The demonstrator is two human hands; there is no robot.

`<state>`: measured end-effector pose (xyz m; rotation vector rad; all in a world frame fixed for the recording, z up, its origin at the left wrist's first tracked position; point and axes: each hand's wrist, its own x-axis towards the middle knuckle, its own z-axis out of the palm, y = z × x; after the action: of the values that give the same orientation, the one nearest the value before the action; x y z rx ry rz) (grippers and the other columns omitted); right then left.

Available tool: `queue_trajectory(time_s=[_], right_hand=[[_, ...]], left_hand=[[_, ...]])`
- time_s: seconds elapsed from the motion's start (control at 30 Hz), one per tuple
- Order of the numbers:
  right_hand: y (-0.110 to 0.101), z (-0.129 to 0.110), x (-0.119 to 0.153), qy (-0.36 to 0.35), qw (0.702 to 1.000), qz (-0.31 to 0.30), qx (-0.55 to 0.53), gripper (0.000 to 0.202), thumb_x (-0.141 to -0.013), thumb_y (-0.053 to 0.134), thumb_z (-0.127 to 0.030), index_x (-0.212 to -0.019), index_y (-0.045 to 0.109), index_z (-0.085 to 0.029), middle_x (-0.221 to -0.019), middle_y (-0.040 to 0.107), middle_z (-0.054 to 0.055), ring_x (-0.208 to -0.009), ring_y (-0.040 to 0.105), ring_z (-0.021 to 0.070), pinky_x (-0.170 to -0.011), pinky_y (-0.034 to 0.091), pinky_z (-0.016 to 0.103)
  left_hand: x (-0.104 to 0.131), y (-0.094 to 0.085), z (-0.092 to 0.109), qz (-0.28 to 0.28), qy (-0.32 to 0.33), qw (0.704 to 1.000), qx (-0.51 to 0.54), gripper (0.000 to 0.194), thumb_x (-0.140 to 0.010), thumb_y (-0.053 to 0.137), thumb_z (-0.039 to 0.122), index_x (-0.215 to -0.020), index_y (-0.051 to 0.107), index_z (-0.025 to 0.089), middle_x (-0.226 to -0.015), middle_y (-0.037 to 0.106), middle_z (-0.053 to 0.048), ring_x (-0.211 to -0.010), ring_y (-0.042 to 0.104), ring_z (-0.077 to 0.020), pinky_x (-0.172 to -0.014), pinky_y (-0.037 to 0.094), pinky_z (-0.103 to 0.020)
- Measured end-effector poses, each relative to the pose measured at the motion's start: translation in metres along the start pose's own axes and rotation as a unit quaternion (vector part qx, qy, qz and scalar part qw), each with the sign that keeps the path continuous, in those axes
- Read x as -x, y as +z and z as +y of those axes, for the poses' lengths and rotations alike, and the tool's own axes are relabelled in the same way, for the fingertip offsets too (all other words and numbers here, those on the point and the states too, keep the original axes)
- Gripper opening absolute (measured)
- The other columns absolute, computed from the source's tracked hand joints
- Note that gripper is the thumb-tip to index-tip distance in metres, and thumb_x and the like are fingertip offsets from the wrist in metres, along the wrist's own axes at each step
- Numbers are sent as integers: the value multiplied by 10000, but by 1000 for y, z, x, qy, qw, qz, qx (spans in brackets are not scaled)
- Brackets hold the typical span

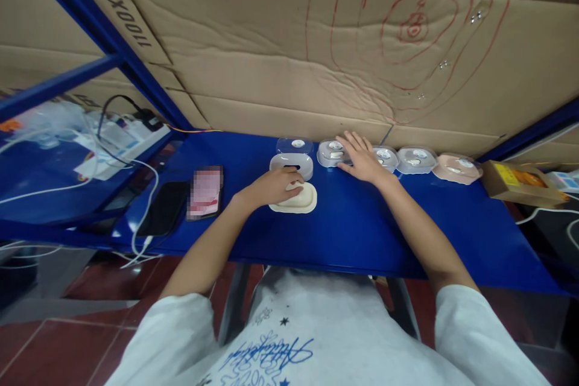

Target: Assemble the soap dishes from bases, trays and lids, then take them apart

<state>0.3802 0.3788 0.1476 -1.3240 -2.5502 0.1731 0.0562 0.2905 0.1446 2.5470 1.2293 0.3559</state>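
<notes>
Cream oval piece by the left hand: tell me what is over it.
The left hand covers the upper-left part of the cream oval piece in this view, hiding anything beneath. Nothing separate shows on the rest.

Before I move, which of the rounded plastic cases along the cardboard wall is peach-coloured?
The peach rounded plastic case at the row's right end, beside the brown cardboard box; the other cases look greyish or whitish.

4 containers (416,160) behind-right of dish (304,198)
</notes>
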Motion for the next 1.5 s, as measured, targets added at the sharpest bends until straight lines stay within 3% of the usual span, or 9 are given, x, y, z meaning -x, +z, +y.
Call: queue_trajectory(time_s=[0.23,0.47,0.67,0.77,0.9,1.0,1.13,1.4,1.5], right_hand=[[-13,10,-4,37,995,-94,-21,721,-824,819,-569,-1453,594,-299,-1518,549,155,-1466,490,466,-1217,345,726],[-18,-5,-3,11,983,-139,-116,888,-738,883,-422,-1525,499,-278,-1573,528,133,-1478,502,399,-1230,411,577],[-52,-2,7,-12,951,-216,-221,837,-779,841,-626,-1492,543,-303,-1450,654,68,-1309,642,316,-1106,534,437],[-58,2,8,-25,953,-148,-263,834,-833,803,-662,-1551,500,-366,-1525,623,40,-1390,596,316,-1186,485,469],[-30,6,-11,-5,991,-6,-133,808,-926,726,-554,-1644,439,-317,-1697,477,92,-1578,404,393,-1285,321,634],[-2,8,-29,15,998,-28,-60,643,-1010,603,-439,-1621,512,-259,-1690,492,136,-1593,395,396,-1280,300,675],[17,8,-38,1,998,-34,-54,551,-1051,480,-320,-1598,550,-331,-1622,590,60,-1544,486,312,-1268,366,603],[9,-8,-35,50,998,-19,-24,425,-1048,505,-339,-1386,718,-193,-1449,663,183,-1355,598,396,-1148,456,610],[2,-15,-28,35,997,-62,-34,463,-1081,487,-492,-1386,705,-222,-1400,691,160,-1312,635,371,-1132,481,560]], left_hand=[[-7,8,6,55,23,998,6,361,-1087,463,404,-1111,775,225,-1130,757,-88,-1070,717,-274,-927,566,-389],[-14,21,16,84,102,991,5,318,-1102,473,346,-1099,767,225,-1089,743,-88,-1058,704,-254,-976,537,-397],[-15,24,10,116,128,985,-14,287,-1104,504,331,-1065,757,200,-1063,746,-86,-1020,710,-251,-932,528,-391],[-14,25,8,129,133,982,-21,269,-1103,517,322,-1059,754,201,-1058,747,-83,-1006,710,-249,-925,523,-392],[-13,26,9,131,144,980,-30,248,-1100,529,305,-1055,752,208,-1046,746,-72,-989,713,-237,-891,523,-371],[-13,25,9,131,147,980,-38,243,-1100,530,293,-1052,751,203,-1048,751,-68,-988,716,-236,-873,521,-364],[-13,23,6,135,139,980,-44,237,-1099,533,283,-1051,750,202,-1053,757,-68,-1009,718,-234,-896,522,-363],[-13,27,5,124,140,981,-52,243,-1098,529,280,-1029,749,203,-1032,757,-61,-968,715,-229,-865,524,-364],[-13,26,5,124,140,981,-53,249,-1102,525,284,-1032,747,195,-1048,757,-69,-973,714,-232,-857,525,-365]])
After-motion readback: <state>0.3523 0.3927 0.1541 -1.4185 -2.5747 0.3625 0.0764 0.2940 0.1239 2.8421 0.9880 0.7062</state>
